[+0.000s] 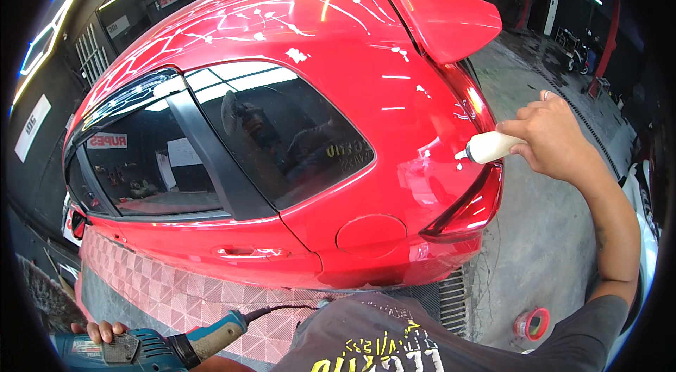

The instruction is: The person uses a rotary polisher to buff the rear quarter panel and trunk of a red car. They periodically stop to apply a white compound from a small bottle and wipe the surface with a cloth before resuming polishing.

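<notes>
While the right hand (pixel 553 136) holds a white bottle (pixel 494 147) by the back corner of a red car (pixel 394 125), the left hand (pixel 98 332) holds a blue power tool (pixel 151 349). The bottle looks light and squeezy, best held round its middle; the tool looks heavy. I count one bottle, one tool, one car.

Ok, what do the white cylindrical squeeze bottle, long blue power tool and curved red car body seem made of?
Squeeze bottle: probably plastic, satin, from its soft sheen. Power tool: likely moulded plastic, matt, given its contoured housing. Car body: glossy paint, by its sharp reflections; perhaps metal beneath, though paint hides it.
</notes>
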The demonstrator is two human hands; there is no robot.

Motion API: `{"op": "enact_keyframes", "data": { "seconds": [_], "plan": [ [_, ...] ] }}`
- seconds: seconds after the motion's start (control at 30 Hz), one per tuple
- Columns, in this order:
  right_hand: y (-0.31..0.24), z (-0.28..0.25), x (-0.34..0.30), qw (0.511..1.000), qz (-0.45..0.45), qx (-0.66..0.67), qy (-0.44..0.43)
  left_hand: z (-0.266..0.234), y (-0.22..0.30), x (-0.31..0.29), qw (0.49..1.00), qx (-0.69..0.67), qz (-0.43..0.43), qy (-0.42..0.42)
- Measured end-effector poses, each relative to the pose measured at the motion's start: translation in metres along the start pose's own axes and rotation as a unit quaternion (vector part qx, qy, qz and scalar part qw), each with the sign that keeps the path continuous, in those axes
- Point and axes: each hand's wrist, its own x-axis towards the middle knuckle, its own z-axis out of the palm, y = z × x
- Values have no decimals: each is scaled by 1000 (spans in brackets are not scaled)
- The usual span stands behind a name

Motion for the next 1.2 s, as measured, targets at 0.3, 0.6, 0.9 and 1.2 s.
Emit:
{"op": "enact_keyframes", "data": {
  "seconds": [0.3, 0.6, 0.9, 1.2],
  "plan": [
    [-3, -86, 10, 978, 69, 155, 124, -6, 7, -22, 985, 89, 4, 148],
    [-80, -135, 204, 924, -65, 300, 227, -18, 6, -23, 993, 42, 23, 111],
    [-231, -218, 478, 894, -147, 323, 275, -55, 58, -122, 972, 106, 97, 184],
    [-375, -232, 639, 903, -44, 321, 281, -71, 142, -193, 964, 126, 83, 217]
  ]
}}
